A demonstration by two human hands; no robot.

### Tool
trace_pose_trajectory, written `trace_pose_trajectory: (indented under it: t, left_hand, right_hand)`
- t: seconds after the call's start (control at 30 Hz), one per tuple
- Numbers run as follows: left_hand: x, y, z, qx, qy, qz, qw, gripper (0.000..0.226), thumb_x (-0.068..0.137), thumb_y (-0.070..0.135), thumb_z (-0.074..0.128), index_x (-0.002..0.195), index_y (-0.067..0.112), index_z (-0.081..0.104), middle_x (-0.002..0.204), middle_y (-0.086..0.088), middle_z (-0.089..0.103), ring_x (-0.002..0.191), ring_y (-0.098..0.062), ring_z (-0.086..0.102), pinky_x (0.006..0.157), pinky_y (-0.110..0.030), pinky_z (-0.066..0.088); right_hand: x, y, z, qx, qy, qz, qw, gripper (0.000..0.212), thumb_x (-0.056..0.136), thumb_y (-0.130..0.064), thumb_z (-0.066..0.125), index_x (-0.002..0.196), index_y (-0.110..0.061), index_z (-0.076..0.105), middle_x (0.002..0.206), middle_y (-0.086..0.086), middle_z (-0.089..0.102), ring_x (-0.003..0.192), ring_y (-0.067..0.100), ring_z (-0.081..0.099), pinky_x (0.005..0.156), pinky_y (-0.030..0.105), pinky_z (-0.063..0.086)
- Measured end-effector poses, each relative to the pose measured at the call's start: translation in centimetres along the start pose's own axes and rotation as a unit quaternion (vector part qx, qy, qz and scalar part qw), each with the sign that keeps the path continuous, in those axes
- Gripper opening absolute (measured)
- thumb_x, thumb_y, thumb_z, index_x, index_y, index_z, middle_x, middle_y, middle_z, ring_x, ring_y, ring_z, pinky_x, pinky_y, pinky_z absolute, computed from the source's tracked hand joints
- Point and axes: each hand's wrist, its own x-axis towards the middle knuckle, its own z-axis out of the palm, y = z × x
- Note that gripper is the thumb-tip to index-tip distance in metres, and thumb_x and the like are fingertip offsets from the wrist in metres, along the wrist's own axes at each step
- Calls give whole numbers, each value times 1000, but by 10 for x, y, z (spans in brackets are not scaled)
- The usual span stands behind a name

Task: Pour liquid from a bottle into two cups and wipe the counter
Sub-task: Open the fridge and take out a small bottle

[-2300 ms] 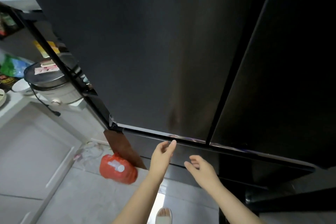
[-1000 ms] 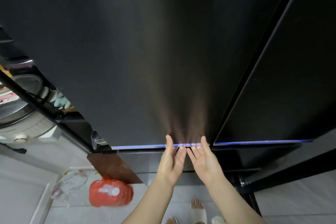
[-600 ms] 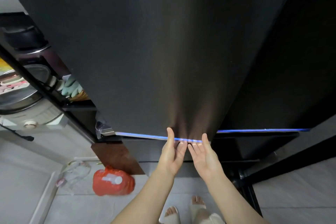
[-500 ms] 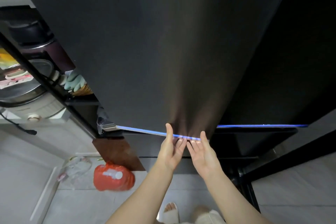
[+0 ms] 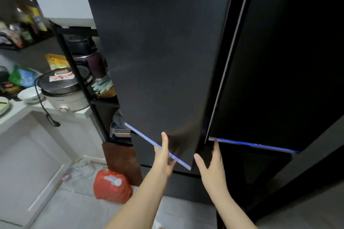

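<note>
Black brushed-metal refrigerator, tall, two upper doors. Left door point(image 5: 162, 57) swung partly out, a blue-lit strip along its bottom edge; right door point(image 5: 279, 61) looks closed, the same blue strip beneath it. A dark lower drawer front point(image 5: 149, 152) sits under the left door.

Left hand point(image 5: 163, 160) grips the bottom edge of the left door, thumb up on the door face, fingers hooked underneath. Right hand point(image 5: 214, 169) is spread wide and holds nothing, one fingertip touching the lower inner corner of the right door.

Step in hand, by my reading: opening the refrigerator to fetch the bottle. Neither the bottle nor the cups are in view; the bottle is presumably inside, unconfirmed. To do it well: pull steadily from the bottom edge and swing the left door fully clear of the black shelf rack point(image 5: 74, 72) beside it. Whether the right door needs opening too, I cannot tell.

Count, large to small:
- refrigerator doors: two
- white counter point(image 5: 22, 111) at left: one
- white electric cooker with steel lid point(image 5: 63, 91) on it: one
- orange-red plastic jug with white cap point(image 5: 111, 186) lying on the floor tiles: one
- white bowl point(image 5: 29, 95): one
- hands: two
</note>
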Motion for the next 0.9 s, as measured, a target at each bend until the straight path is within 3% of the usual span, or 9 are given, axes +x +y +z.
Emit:
trace_pose_trajectory:
  t: [0.07,0.17,0.27,0.43,0.5,0.6,0.7,0.8,0.9]
  left_hand:
    - [-19,-2,1,50,0,63,997,86,81,68,49,148,44,1,159,8,13,144,-21,23,114,-45,28]
    - [-54,-2,5,141,-12,220,965,72,81,65,49,139,60,6,158,14,13,144,-9,18,117,-37,19]
    - [-91,5,10,215,-14,354,910,59,80,61,48,127,71,14,158,17,12,144,0,8,117,-31,14]
    - [-132,18,12,307,-3,482,820,65,92,42,53,130,71,9,157,20,6,133,23,-3,103,-8,8]
    - [-140,32,12,328,15,532,780,70,93,33,55,132,69,9,158,17,9,138,16,1,103,-6,7]
    - [-149,58,7,344,35,579,739,75,91,31,59,133,67,9,157,19,10,142,5,7,108,-16,11]
    - [-157,75,-4,412,39,632,656,82,91,28,60,139,60,1,156,20,-2,144,2,3,111,-15,9]
    - [-160,80,-15,476,92,688,540,90,85,13,69,149,33,9,158,-8,3,147,-23,12,116,-38,23]
    - [-168,85,-24,529,136,701,458,90,76,8,76,147,20,22,154,-21,17,143,-37,20,107,-56,35]
  right_hand:
    - [-3,-16,-9,-102,0,-143,984,73,92,-41,49,143,-46,-3,155,-15,0,141,3,1,113,24,9]
    - [-10,-36,-7,-176,-7,-254,951,67,96,-43,37,134,-56,-15,151,-19,-16,139,0,-12,113,25,1]
    - [-21,-41,2,-188,-12,-282,941,71,97,-34,39,133,-55,-19,149,-19,-18,142,5,-12,115,28,3]
    - [-42,-42,14,-186,-5,-278,943,69,97,-34,39,135,-52,-16,151,-18,-15,146,17,-4,110,29,5]
    - [-49,-46,13,-190,-1,-289,938,71,95,-34,44,138,-50,-10,156,-12,-4,146,20,5,110,30,10]
    - [-49,-62,2,-178,33,-285,941,78,91,-31,54,141,-52,-3,157,-3,12,142,20,17,111,38,26]
    - [-33,-93,-11,-176,71,-333,924,75,92,-35,51,142,-52,-2,157,-8,-1,144,17,1,111,43,22]
    - [-21,-128,-16,-153,62,-375,912,66,93,-40,38,144,-50,-3,154,-19,-20,142,2,-17,111,29,6]
    - [-29,-142,-13,-129,50,-387,911,63,93,-39,32,144,-50,-3,154,-21,-20,142,-1,-14,103,13,4]
